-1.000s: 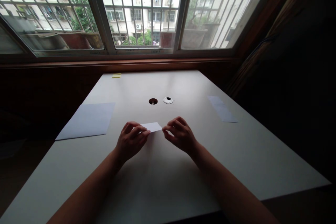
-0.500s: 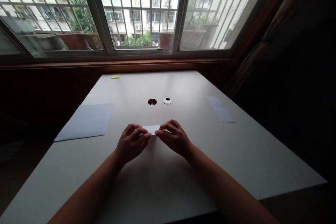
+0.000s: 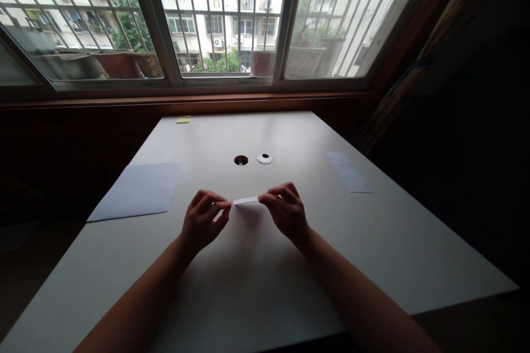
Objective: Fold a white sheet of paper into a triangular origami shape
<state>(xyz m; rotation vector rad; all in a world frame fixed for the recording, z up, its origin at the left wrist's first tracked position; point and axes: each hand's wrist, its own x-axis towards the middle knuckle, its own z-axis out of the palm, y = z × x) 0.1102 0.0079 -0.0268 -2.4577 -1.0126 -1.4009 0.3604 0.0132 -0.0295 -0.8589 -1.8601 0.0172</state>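
Note:
A narrow white strip of paper (image 3: 245, 201) is stretched between my two hands, just above the white table (image 3: 265, 276). My left hand (image 3: 206, 217) pinches its left end between thumb and fingertips. At the other end, my right hand (image 3: 286, 210) pinches the paper and sits slightly higher, so the strip slopes up to the right. A soft shadow lies on the tabletop beneath it. Whether the strip is folded or seen edge-on, I cannot tell.
Larger white paper (image 3: 136, 190) lies at the table's left edge, and a narrower sheet (image 3: 350, 172) on the right. Beyond my hands are a round cable hole (image 3: 240, 160) and its white cover (image 3: 264, 159). A yellow sticky note (image 3: 183, 119) is near the far edge, below the barred window.
My hands have moved apart, the right one going right and slightly up. The paper between them now shows as a thinner, longer strip.

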